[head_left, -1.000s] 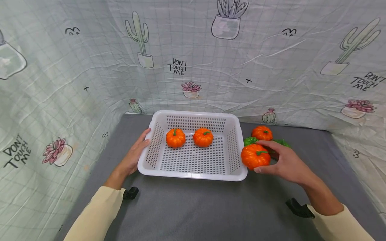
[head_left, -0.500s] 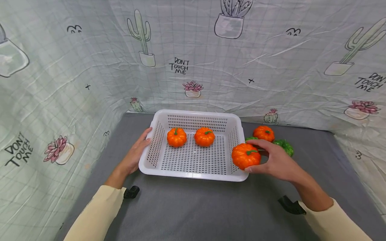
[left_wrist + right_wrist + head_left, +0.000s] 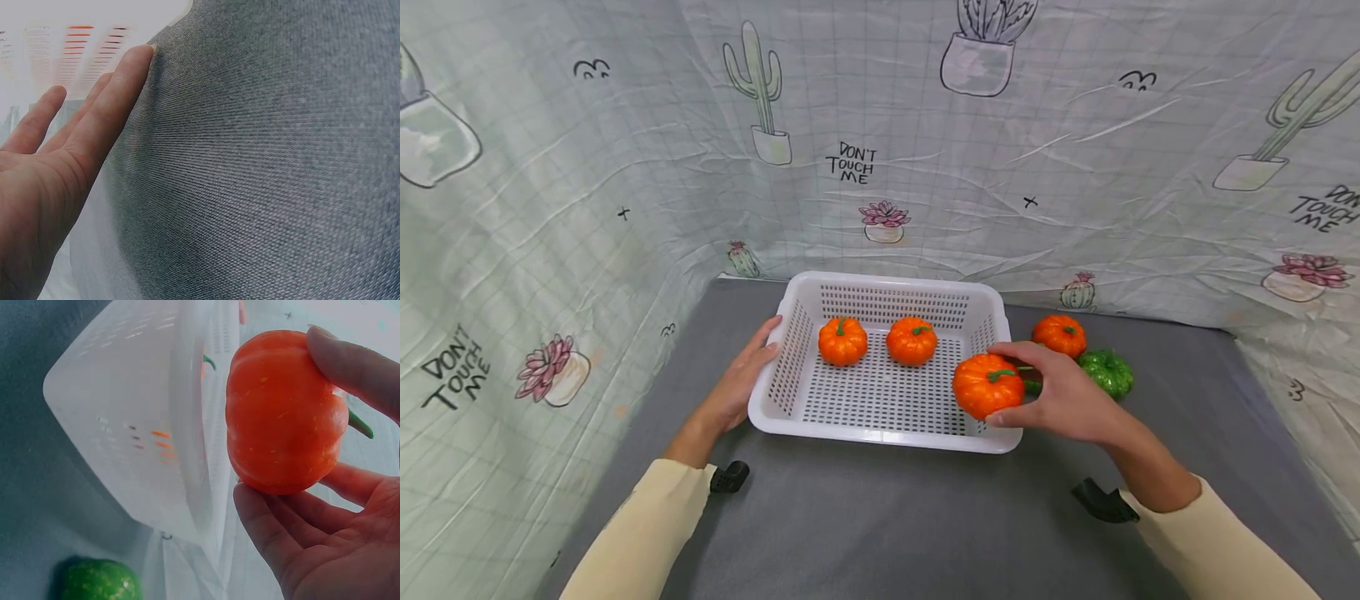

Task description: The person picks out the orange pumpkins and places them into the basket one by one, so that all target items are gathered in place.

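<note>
My right hand (image 3: 1063, 392) grips a small orange pumpkin (image 3: 987, 386) with a green stem, thumb on one side and fingers on the other. The pumpkin overlaps the right end of the white slotted basket (image 3: 880, 437) in the head view. In the right wrist view the held pumpkin (image 3: 281, 412) appears beside the basket's rim (image 3: 190, 425). My left hand (image 3: 737, 383) rests against the basket's left wall, its fingers (image 3: 106, 109) straight in the left wrist view. Two more orange pumpkins (image 3: 842, 342) sit inside the basket, toward the back.
Right of the basket, another orange pumpkin (image 3: 1059, 335) and a green pumpkin (image 3: 1107, 374) lie on the grey tabletop (image 3: 880, 517). A second green thing shows partly behind my right hand. A printed cloth (image 3: 925, 183) hangs behind and at both sides.
My right hand has carried the orange pumpkin leftward from beside the basket to over its right end, revealing more of the green pumpkin. My left hand stays at the basket's side.
</note>
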Tool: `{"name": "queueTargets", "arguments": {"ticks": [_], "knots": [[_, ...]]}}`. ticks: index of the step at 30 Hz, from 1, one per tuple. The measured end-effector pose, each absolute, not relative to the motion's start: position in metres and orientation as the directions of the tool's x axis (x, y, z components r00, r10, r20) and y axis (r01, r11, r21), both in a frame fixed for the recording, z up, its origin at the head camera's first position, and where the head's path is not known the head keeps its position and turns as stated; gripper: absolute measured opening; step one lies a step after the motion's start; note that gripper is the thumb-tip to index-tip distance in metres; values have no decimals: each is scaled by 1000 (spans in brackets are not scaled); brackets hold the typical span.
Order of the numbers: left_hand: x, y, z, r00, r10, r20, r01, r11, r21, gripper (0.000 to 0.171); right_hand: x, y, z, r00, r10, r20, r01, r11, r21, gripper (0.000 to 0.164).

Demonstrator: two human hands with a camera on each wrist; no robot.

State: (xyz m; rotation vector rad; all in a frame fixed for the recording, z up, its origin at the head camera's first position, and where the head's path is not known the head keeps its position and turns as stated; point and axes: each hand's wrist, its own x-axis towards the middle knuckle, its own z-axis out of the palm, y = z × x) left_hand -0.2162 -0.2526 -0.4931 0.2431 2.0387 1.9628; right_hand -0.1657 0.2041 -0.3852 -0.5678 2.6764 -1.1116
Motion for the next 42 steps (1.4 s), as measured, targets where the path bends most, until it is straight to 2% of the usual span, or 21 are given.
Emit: {"name": "queueTargets", "arguments": {"ticks": [20, 34, 42], "knots": [[-219, -254, -497, -942, 323, -90, -81, 42, 996, 58, -180, 174, -392, -865, -501, -31, -330, 613, -718, 84], [-218, -252, -495, -944, 318, -88, -78, 42, 996, 58, -196, 158, -387, -780, -626, -26, -397, 526, -752, 81], [-218, -252, -497, -943, 323, -83, -77, 33, 997, 58, -207, 145, -383, -731, -681, -50, -436, 522, -733, 82]]}}
